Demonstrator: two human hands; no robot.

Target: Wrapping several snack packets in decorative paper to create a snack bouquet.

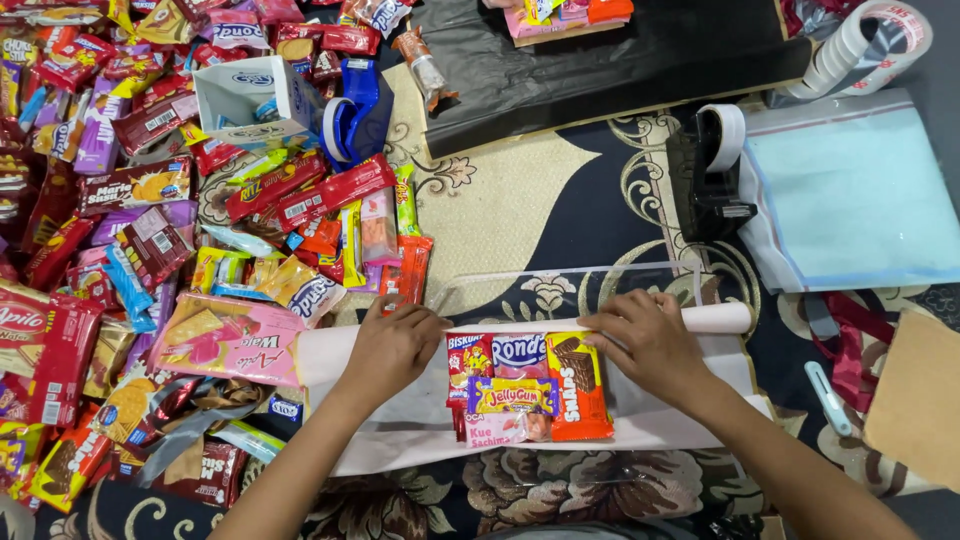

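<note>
While two flat open hands, left hand (392,345), right hand (648,338), press one pink roll (715,318), five snack packets (528,385).

A dark floor carpet (600,190) with cream floral scrollwork covers the whole floor, evenly lit from above; no walls or furniture show.

1. The snack packs (525,385) are shiny plastic.
2. The pink paper (420,420) under them looks matt and smooth.
3. The clear sheet (560,290) is thin, glossy plastic.
4. The rug (500,200) is soft cloth.
5. The black bag (620,60) is smooth shiny plastic.
6. The brown board (915,395) is matt cardboard.
</note>
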